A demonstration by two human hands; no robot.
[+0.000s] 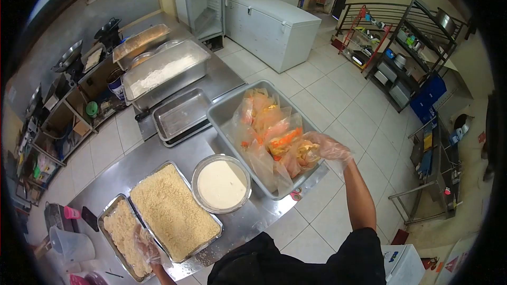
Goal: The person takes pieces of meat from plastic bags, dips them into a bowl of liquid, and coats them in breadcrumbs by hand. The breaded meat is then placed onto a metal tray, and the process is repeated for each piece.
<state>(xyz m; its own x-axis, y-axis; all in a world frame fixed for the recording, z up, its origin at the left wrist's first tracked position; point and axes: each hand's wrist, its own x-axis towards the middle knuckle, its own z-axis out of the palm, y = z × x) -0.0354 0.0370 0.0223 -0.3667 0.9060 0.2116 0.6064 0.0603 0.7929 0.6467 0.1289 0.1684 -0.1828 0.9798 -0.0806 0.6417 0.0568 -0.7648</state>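
My right hand, in a clear plastic glove, is at the right side of a grey tub, touching the bagged pieces of orange and yellow food inside. Its fingers are bent around something too hidden to name. My left hand, also gloved, rests at the right edge of a narrow tray of crumbed pieces; its fingers are hard to make out. Between the hands are a large tray of pale crumbs and a round bowl of cream-coloured batter.
Beyond the tub lie an empty metal tray and a deep pan of white flour. A phone, a pink cup and a clear pitcher are at the left. A white chest freezer stands behind.
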